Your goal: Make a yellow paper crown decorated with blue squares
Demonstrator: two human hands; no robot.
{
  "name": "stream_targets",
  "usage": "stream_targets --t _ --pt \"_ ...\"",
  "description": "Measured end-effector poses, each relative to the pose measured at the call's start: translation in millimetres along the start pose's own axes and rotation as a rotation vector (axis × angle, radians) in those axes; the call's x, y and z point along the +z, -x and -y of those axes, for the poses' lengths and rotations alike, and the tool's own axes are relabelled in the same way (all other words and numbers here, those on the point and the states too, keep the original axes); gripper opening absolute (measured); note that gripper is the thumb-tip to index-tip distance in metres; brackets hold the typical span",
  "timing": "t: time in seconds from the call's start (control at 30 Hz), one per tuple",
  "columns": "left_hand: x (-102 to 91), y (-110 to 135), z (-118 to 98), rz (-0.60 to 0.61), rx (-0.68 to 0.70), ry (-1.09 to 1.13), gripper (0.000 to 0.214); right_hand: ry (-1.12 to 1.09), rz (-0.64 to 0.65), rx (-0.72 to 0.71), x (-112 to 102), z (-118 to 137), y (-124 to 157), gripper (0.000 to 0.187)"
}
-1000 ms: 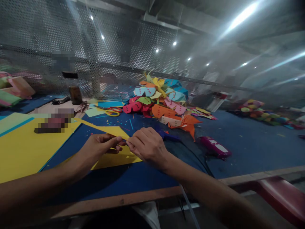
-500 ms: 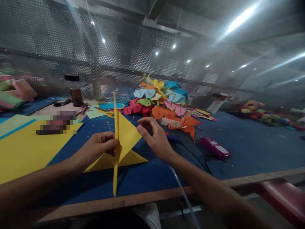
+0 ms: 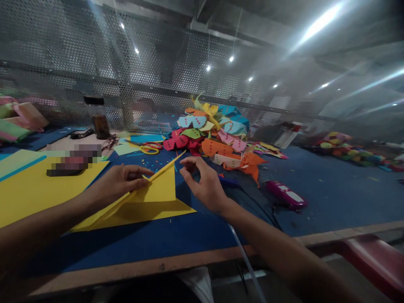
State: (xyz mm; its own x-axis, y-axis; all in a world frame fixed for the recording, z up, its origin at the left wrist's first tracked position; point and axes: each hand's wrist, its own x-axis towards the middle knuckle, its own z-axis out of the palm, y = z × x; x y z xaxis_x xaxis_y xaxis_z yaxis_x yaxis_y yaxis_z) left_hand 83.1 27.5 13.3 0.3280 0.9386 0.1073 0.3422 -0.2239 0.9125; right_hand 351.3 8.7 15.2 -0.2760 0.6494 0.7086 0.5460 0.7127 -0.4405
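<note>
A folded piece of yellow paper point(image 3: 162, 185) is pinched along its folded edge by my left hand point(image 3: 126, 182). It tilts with one tip pointing up and to the right. Beneath it, another yellow paper piece point(image 3: 148, 214) lies on the blue table top, its pointed end to the right. My right hand point(image 3: 203, 183) hovers just right of the held paper, fingers curled but apart, with nothing in them. Behind the hands lie scissors with yellow and red handles point(image 3: 150, 147) among small paper scraps.
A heap of coloured paper shapes point(image 3: 217, 143) stands at the back middle. Right of it lie a purple device point(image 3: 285, 195) and a dark cable point(image 3: 259, 206). Large yellow sheets point(image 3: 34, 198) and a dark-lidded jar point(image 3: 100, 120) are on the left. A red stool point(image 3: 372, 261) stands beyond the table edge.
The held yellow paper has turned from upright to slanting right and lower, with my left hand shifting slightly left. The paper's corner is now apart from my right hand, which has barely moved.
</note>
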Motion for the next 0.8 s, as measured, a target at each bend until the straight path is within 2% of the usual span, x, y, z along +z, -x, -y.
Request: stream_targets --t 0.07,0.17,0.27,0.37,0.43,0.57,0.67,0.8 --pt "-3.8 -3 7 0.063 -0.034 -0.046 0.044 0.180 -0.017 -0.177 -2 2 1 0.012" --pt "-2.7 -3 14 0.132 -0.005 -0.103 0.043 0.312 0.078 -0.271 -2 4 2 0.017" --pt "2.4 0 14 0.201 0.034 -0.127 0.038 0.324 0.243 -0.271 4 1 3 0.018" --pt "4.8 4 13 0.250 0.043 -0.197 0.035 0.295 0.409 -0.192 13 -6 6 0.012" --pt "3.9 6 15 0.265 0.039 -0.273 0.036 0.273 0.472 -0.124 17 -8 7 0.010" --pt "1.0 8 16 0.271 0.061 -0.362 0.038 0.218 0.493 -0.074 17 -7 8 0.008" --pt "0.7 8 14 0.240 0.068 -0.376 0.037 0.201 0.443 -0.131 13 -2 7 0.008" --pt "-0.5 4 17 0.177 0.050 -0.343 0.040 0.182 0.421 -0.255 7 7 7 0.029"
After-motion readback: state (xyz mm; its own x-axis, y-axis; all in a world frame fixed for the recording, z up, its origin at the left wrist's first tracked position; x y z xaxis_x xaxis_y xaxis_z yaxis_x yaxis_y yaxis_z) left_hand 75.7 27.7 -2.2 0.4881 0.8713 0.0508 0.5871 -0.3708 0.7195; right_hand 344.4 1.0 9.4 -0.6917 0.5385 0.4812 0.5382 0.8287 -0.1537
